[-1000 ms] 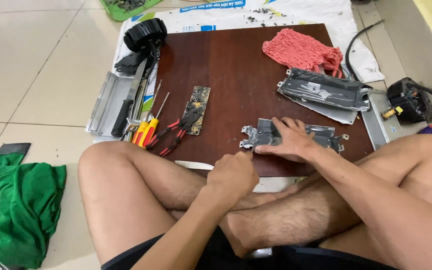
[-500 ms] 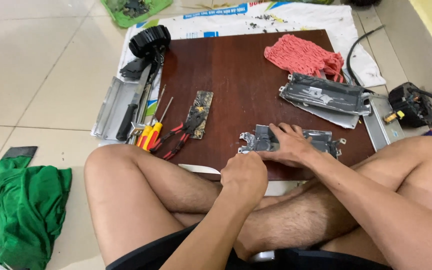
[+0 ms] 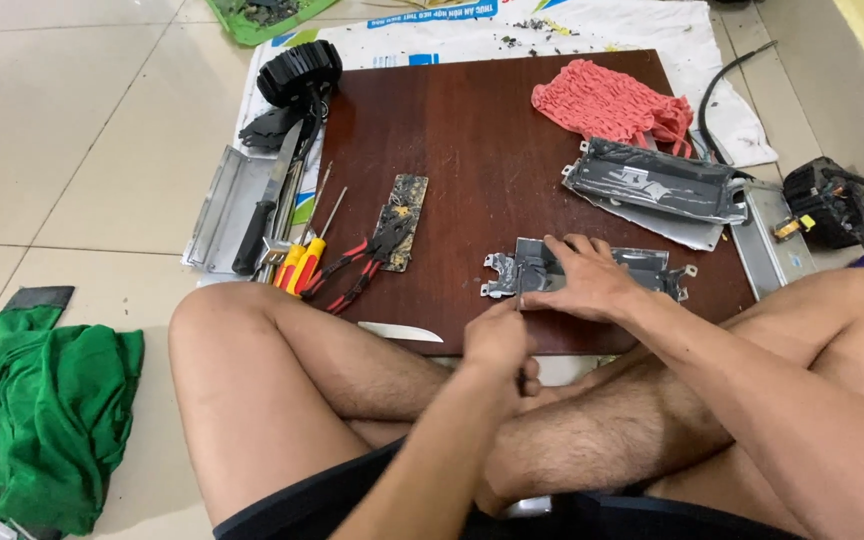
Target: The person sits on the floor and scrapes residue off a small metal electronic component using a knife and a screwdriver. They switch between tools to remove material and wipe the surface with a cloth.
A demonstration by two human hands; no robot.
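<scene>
Two hands on one flat metal bracket plate (image 3: 592, 268), lower centre of frame, near edge of the dark wooden board (image 3: 492, 150). Right hand (image 3: 587, 280) pressed flat on top, pinning it. Left hand (image 3: 497, 335) closed, pinching a thin tool at the plate's left edge. Looks stiff, light, sharp-edged; best held by the long sides.

A flat grey metal bracket (image 3: 552, 272) with notched edges and small corner tabs is laid flat near the dark wooden board's (image 3: 472, 150) front edge.
</scene>
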